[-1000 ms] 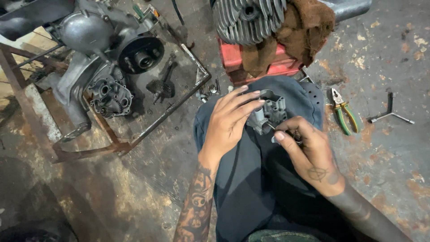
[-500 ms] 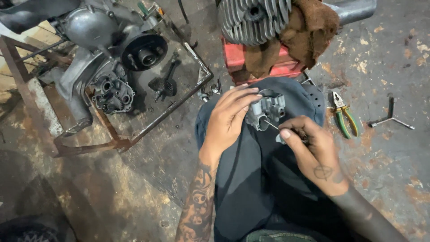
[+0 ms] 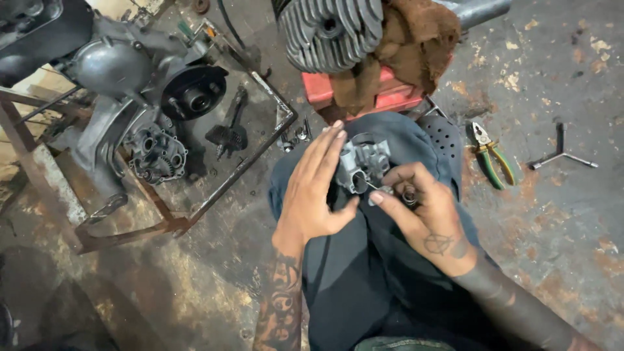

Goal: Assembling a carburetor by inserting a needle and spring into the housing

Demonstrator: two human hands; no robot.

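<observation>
My left hand (image 3: 316,188) cups a small grey metal carburettor body (image 3: 364,162) over my lap, fingers stretched along its far side and thumb under it. My right hand (image 3: 426,214) pinches a thin pin or small tool between thumb and forefinger, its tip against the lower right of the carburettor. A small spring-like part (image 3: 409,193) rests among the right hand's fingers. Both forearms are tattooed. I sit with dark trousers (image 3: 364,286) under the hands.
An engine casing (image 3: 140,97) with open gears sits in a rusty steel frame (image 3: 175,224) at the left. A finned cylinder (image 3: 331,32) and brown rag (image 3: 416,45) lie on a red box (image 3: 390,94) ahead. Green-handled pliers (image 3: 492,156) and a Y-shaped wrench (image 3: 559,156) lie on the stained concrete at the right.
The right hand has drawn closer to the carburettor and brought the thin pin to its lower side. The left hand keeps the same hold.
</observation>
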